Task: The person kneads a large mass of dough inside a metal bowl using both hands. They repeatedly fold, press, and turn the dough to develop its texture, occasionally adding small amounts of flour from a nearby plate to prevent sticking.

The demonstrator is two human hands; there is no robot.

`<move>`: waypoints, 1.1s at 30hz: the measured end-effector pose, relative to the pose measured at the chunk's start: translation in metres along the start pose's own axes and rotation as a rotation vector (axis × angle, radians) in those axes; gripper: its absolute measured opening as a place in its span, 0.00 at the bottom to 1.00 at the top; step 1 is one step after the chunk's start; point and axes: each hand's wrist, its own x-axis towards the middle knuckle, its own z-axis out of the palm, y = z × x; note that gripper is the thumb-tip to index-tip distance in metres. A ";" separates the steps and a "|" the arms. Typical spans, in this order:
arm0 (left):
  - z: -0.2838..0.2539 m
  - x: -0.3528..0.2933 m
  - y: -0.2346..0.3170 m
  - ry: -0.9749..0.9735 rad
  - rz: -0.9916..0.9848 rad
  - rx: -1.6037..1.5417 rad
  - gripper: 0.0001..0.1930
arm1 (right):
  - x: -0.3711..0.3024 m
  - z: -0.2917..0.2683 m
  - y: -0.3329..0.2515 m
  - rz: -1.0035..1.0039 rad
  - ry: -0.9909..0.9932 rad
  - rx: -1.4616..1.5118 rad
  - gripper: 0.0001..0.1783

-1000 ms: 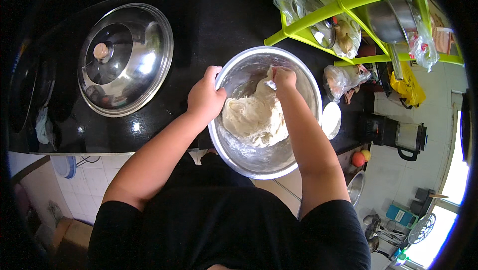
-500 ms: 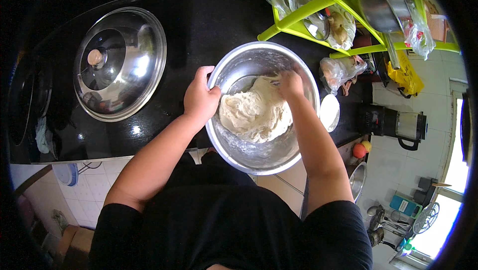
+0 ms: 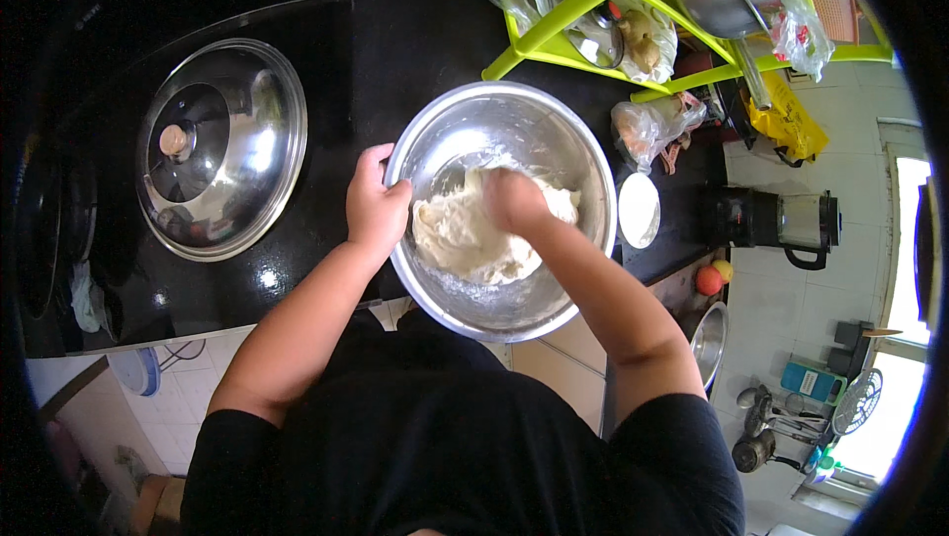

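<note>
A wide steel bowl [image 3: 504, 323] stands at the counter's front edge with a soft, pale, uneven lump of dough [image 3: 460, 239] inside. My left hand [image 3: 379, 205] grips the bowl's left rim, thumb toward the inside and fingers around the outer wall. Down in the bowl, my right hand [image 3: 514, 202] is closed and pressed into the upper middle of the dough; motion blurs it and its fingertips are hidden. Floury smears coat the bowl's inner wall.
A domed steel lid [image 3: 227, 150] lies on the black counter to the left. Right of the bowl sit a white dish [image 3: 640, 210] and a plastic bag [image 3: 652, 131]. A green rack [image 3: 563, 30] rises behind. A blender [image 3: 781, 220] stands farther right.
My right hand has moved left from the bowl's far right side to the middle of the dough. My left hand stays on the rim. The whole view has shifted slightly.
</note>
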 end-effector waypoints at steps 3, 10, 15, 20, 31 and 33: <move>0.001 -0.002 0.004 -0.041 -0.001 -0.022 0.21 | -0.023 0.037 0.037 -0.103 0.129 0.008 0.18; -0.002 -0.001 0.011 -0.071 0.040 0.182 0.21 | 0.013 -0.001 0.094 0.034 0.231 0.257 0.18; -0.002 -0.001 0.008 -0.049 0.028 0.152 0.20 | 0.048 0.025 0.027 -0.085 0.023 0.672 0.15; 0.000 0.000 0.009 -0.081 0.032 0.178 0.21 | 0.064 0.028 0.084 0.320 -0.062 0.711 0.13; -0.002 0.001 0.009 -0.051 0.028 0.302 0.21 | 0.080 -0.019 0.004 -0.017 -0.214 0.342 0.20; 0.001 0.002 0.006 -0.047 0.018 0.265 0.20 | 0.063 -0.024 -0.021 0.088 -0.091 0.234 0.18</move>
